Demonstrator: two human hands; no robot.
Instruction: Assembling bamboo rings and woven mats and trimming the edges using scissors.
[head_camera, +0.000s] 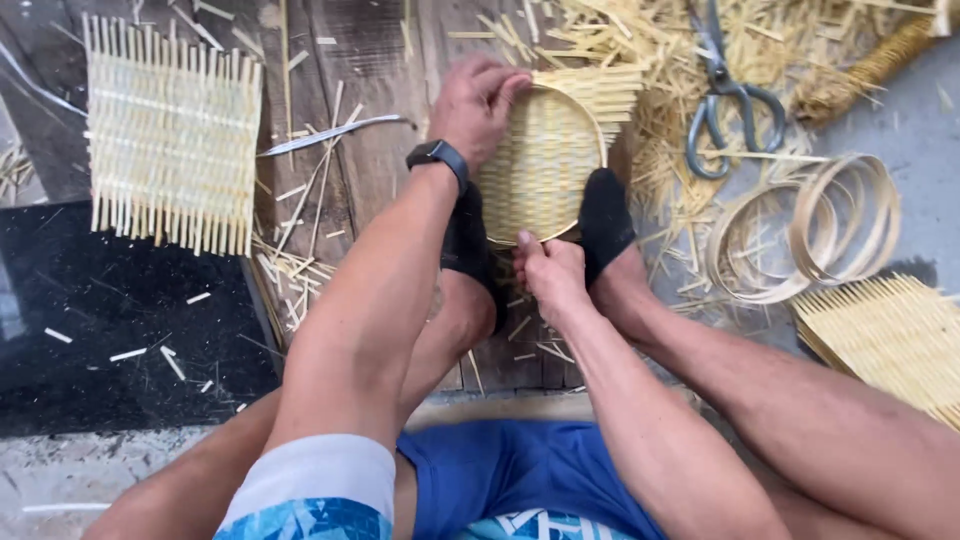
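Here we saw woven bamboo basket (540, 165) upper centre, pinned between black-socked feet (603, 220) | left hand (478, 105) clasped its far rim | right hand (550, 275) pinched near rim | scissors (725, 95) upper right

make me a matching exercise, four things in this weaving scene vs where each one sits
Things:
1. scissors
2. flat woven mat
3. bamboo hoops
4. round woven basket

Places:
A. far left on the boards
B. between the two black-socked feet, under both hands
C. upper right on loose strips
D. right of the feet, beside a stack of mats

Pairs: 1-C, 2-A, 3-D, 4-B
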